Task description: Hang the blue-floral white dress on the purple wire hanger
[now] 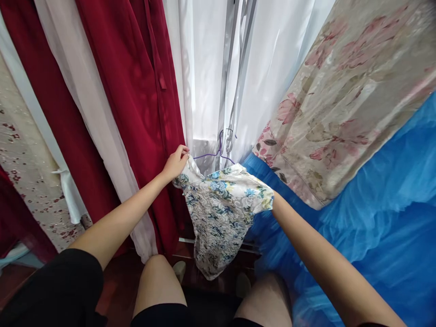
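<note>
A short-sleeved floral blouse (221, 213), white with blue, yellow and grey print, is spread in front of me. A thin purple wire hanger (220, 150) shows at its neckline, the ends running under the shoulders. My left hand (176, 162) is closed on the blouse's left shoulder, fingers bent over the cloth near the hanger's end. On the other side my right forearm (306, 236) reaches up to the right sleeve. The right hand itself is hidden inside or behind that sleeve, so its fingers cannot be seen.
Long dark red cloth (126, 77) and pale pink cloth (81, 91) hang at left. White drapes (207, 68) with grey ribbons are behind the hanger. A pink-flowered beige garment (334, 113) hangs at right, above ruffled blue tulle (374, 227). My knees are below.
</note>
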Demonstrator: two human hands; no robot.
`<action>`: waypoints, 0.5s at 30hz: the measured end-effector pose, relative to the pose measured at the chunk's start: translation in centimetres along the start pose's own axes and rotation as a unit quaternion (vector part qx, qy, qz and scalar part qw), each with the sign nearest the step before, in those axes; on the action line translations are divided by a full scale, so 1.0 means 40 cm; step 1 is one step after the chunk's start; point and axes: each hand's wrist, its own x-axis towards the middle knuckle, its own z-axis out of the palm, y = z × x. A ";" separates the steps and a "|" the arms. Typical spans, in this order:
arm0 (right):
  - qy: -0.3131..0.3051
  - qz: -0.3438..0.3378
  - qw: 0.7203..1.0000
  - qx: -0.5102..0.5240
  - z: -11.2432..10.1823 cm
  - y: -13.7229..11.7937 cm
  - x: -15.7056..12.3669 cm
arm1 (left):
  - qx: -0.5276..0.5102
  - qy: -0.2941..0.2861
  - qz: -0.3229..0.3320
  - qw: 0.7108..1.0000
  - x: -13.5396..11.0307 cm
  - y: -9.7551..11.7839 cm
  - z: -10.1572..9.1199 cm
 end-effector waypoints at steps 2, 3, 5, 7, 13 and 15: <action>-0.043 0.006 0.999 0.001 -0.010 0.008 -0.009 | 0.033 0.038 -0.004 0.999 -0.018 0.022 -0.008; -0.061 0.011 0.998 0.012 -0.024 0.014 -0.021 | 0.044 0.039 -0.008 0.998 -0.030 0.033 -0.016; -0.053 0.001 0.997 0.056 -0.066 0.036 -0.060 | 0.059 0.009 0.002 0.998 -0.058 0.056 -0.037; -0.001 -0.025 0.995 0.095 -0.111 0.074 -0.112 | 0.074 -0.030 0.033 0.996 -0.090 0.080 -0.060; 0.130 -0.122 0.980 0.088 -0.146 0.112 -0.187 | 0.164 -0.042 0.058 0.984 -0.120 0.143 -0.093; 0.156 -0.166 0.968 0.101 -0.127 0.065 -0.164 | 0.180 -0.023 0.049 0.982 -0.100 0.160 -0.094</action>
